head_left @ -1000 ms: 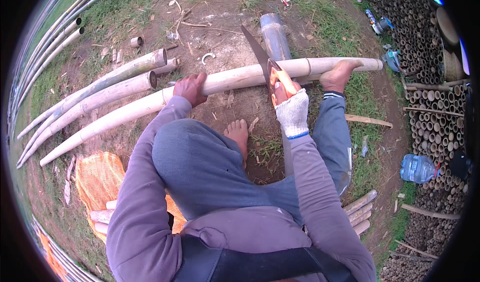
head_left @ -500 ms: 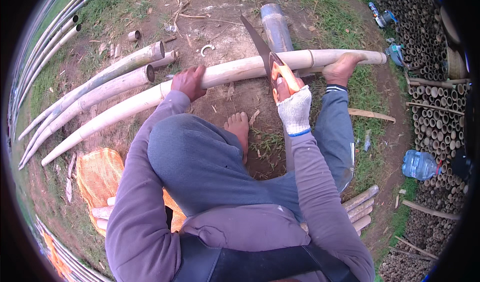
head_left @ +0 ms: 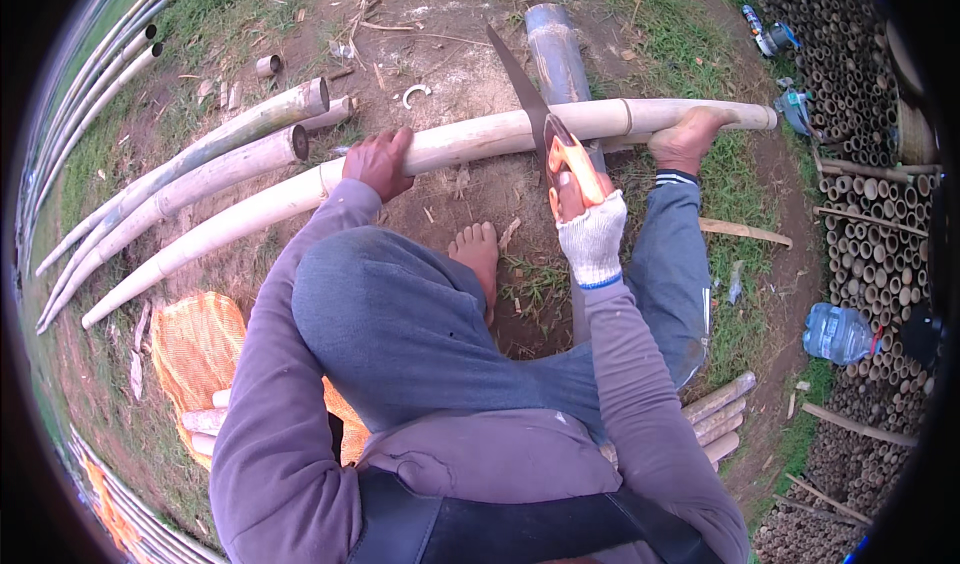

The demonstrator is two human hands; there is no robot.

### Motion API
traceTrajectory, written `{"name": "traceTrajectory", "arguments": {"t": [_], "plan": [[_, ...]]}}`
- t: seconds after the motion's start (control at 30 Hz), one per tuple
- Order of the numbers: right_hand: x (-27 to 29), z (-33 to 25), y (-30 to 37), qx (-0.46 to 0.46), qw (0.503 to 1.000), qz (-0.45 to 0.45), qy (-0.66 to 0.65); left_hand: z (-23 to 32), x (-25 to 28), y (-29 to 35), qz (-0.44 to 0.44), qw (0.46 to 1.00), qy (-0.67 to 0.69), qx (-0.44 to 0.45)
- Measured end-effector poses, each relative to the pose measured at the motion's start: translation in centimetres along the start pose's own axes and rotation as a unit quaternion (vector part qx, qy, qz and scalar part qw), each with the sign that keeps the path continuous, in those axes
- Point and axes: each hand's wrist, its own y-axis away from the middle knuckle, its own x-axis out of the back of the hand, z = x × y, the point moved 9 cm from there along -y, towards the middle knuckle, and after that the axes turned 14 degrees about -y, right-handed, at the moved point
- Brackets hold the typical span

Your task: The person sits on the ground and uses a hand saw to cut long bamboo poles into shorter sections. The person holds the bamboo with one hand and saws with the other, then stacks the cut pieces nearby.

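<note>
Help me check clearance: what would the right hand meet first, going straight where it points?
Past the saw it holds, the right hand would likely meet the pale bamboo pole; depth is unclear.

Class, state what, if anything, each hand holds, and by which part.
Right hand: saw, by its orange handle. Left hand: bamboo pole, left of the blade.

1. L hand point(head_left: 379, 165): pole point(head_left: 470, 142) bars the way fwd; bamboo ends point(head_left: 270, 152) crowd close on its L.
2. Btwn L & R hand point(head_left: 590, 226): room over soil point(head_left: 440, 209) on near side of pole; L foot point(head_left: 474, 261) stands closer to body.
3. Fwd-L of R hand: saw point(head_left: 520, 79) slants across pole; thick post point(head_left: 556, 56) just behind.
4. R of R hand: R foot point(head_left: 688, 142) & shin point(head_left: 665, 249) block.
</note>
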Motion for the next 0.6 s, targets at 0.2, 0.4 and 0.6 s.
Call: {"name": "traceTrajectory", "arguments": {"t": [0.2,0.4,0.6], "plan": [[2.5,-0.7,6.4,-0.025,0.998,-0.053,0.014,-1.8,-0.6,0.6,0.019,1.0,-0.004,0.017],[8.8,-4.4,14.5,-0.155,0.986,-0.016,-0.054,-0.9,-0.7,1.3,0.001,1.0,-0.016,0.017],[-1.3,-1.3,-2.7,0.087,0.994,-0.014,0.065,-0.2,-0.4,0.2,0.009,1.0,-0.003,0.0]]}}
